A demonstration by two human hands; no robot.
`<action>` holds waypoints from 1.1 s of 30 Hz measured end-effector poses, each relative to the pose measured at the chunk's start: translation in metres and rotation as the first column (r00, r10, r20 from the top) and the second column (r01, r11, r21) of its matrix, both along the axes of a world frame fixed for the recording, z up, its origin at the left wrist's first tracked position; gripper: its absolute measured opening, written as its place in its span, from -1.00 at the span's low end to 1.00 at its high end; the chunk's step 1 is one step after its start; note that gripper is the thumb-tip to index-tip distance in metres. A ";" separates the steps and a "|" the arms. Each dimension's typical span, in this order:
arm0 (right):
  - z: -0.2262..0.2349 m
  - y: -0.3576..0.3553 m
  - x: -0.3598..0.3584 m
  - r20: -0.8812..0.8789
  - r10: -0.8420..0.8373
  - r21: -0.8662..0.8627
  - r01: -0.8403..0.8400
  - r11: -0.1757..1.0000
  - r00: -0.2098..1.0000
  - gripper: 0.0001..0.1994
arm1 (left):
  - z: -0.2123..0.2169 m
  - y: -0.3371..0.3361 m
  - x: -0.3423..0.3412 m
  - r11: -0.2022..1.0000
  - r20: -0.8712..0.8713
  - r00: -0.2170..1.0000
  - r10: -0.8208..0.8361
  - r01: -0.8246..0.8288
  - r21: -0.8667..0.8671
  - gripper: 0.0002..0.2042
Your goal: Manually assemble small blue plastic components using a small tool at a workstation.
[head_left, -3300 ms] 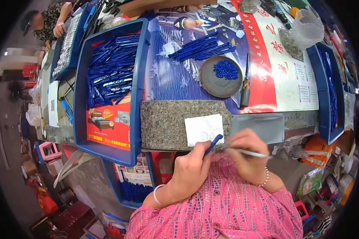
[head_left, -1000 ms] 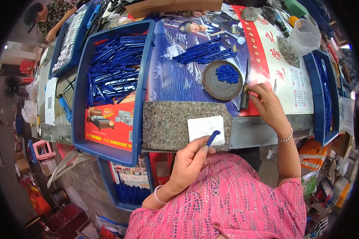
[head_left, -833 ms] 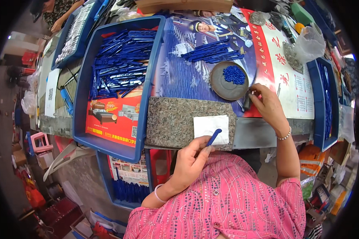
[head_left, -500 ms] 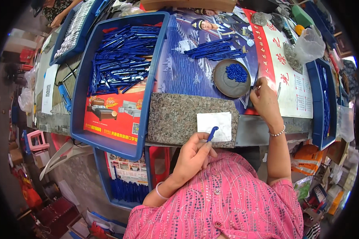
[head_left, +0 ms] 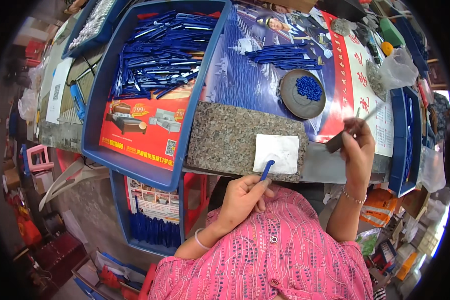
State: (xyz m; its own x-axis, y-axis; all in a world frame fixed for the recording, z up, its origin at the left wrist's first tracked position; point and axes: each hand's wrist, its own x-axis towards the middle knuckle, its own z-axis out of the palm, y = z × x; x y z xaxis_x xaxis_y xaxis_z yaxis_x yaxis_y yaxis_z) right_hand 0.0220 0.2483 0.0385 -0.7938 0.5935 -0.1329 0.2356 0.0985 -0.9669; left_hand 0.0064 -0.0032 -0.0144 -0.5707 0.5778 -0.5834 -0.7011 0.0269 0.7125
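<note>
My left hand [head_left: 243,201] is closed around a slim blue piece [head_left: 268,169]. The piece's rounded end points away from me over a white pad [head_left: 276,154] on a speckled stone slab [head_left: 225,135]. My right hand [head_left: 357,145] is raised at the slab's right, closed on a dark, block-ended tool [head_left: 335,143] whose exact kind I cannot make out. Thin metal pieces show by its fingertips; I cannot tell whether they belong to the tool. Beyond the slab, a round dark dish [head_left: 303,111] holds small blue parts [head_left: 309,88].
A large blue tray [head_left: 133,171] at left holds many blue strips [head_left: 160,52]. More blue strips [head_left: 285,56] lie behind the dish on a poster. Another blue tray [head_left: 399,145] stands at right, near a plastic bag [head_left: 397,70]. Below the table edge is a lower tray [head_left: 120,210] with blue pieces.
My right hand has come up and toward me from beside the dish, now with the dark tool in it. My left hand still holds the blue piece at the pad. The view has shifted slightly.
</note>
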 end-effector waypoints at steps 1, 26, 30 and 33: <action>0.003 -0.007 0.006 -0.039 0.058 -0.058 -0.061 0.996 0.998 -0.81 | -0.001 -0.001 0.002 1.000 0.007 1.000 0.004 -0.004 0.004 -0.78; -0.024 -0.081 -0.002 -0.109 0.220 -0.149 -0.235 0.961 0.969 -0.91 | -0.016 -0.007 0.009 0.998 0.074 0.996 0.045 -0.047 0.030 -0.80; -0.013 -0.087 0.007 -0.124 0.582 0.316 -0.524 0.791 0.804 -0.91 | -0.019 -0.006 0.011 0.998 0.089 0.994 0.058 -0.059 0.018 -0.81; -0.009 -0.093 0.006 0.023 0.644 0.448 -0.584 0.677 0.765 -0.87 | -0.018 -0.004 0.010 0.996 0.092 0.993 0.077 -0.082 0.044 -0.82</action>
State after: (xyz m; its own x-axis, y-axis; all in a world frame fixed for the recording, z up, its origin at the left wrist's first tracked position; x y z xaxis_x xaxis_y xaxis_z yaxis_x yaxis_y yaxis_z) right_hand 0.0281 0.1551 0.0300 -0.9897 -0.0622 0.1288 -0.1414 0.5631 -0.8142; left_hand 0.0161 -0.0073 -0.0325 -0.5626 0.5610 -0.6073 -0.7608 -0.0638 0.6459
